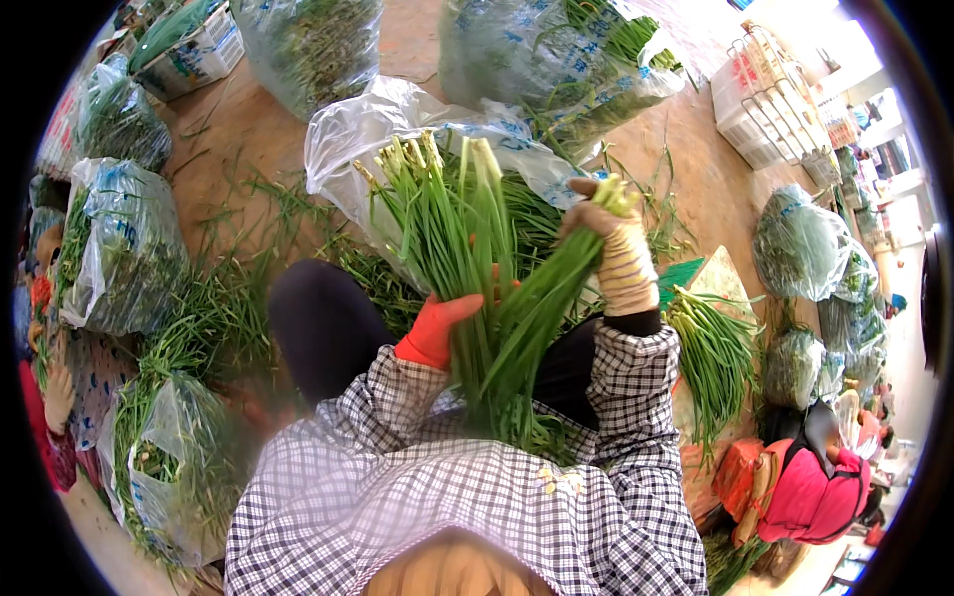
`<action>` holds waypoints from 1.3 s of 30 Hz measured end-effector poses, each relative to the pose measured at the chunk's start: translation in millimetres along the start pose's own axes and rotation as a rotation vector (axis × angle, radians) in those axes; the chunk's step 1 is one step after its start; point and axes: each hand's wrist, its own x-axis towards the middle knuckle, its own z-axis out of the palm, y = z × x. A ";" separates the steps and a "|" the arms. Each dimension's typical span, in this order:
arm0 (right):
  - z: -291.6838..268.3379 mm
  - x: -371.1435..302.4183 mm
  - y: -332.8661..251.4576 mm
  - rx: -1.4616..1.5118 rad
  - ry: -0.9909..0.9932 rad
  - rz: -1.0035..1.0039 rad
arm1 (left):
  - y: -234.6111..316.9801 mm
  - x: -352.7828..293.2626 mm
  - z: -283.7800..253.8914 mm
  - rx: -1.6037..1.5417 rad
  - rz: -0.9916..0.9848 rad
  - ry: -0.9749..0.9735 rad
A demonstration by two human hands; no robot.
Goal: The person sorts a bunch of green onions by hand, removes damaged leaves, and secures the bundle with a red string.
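Note:
My left hand [437,330], in an orange-red glove, is closed round a thick bunch of garlic chives [429,223], pale cut ends up. Some of its fingers are hidden behind the stalks. On the right, my right hand [600,221], in a tan glove with a striped cuff, grips a smaller bunch of chives [558,288] near its pale stem ends. These leaves hang down and cross those of the left bunch over my lap. Just beyond my hands lies an open clear plastic bag [343,149] with more chives in it.
A pile of chives [711,348] rests on a board at my right. Loose leaves [214,318] litter the floor to the left. Stuffed plastic bags [124,248] stand around me, with a white crate [755,104] at the far right. Other people sit at both sides.

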 end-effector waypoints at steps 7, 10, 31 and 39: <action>-66.2 20.1 -50.1 -0.513 0.481 -0.256 | 17.6 11.2 -22.1 0.415 0.108 0.012; -4.4 -0.5 -57.6 -0.514 0.139 -0.138 | 15.8 9.1 -13.1 0.446 0.046 -0.035; -139.3 3.1 -91.0 -0.022 0.826 -0.745 | 53.9 14.1 -29.2 0.182 0.538 0.070; -194.4 -54.4 -133.3 0.238 0.701 -0.761 | 67.9 9.9 -29.9 0.505 0.349 0.107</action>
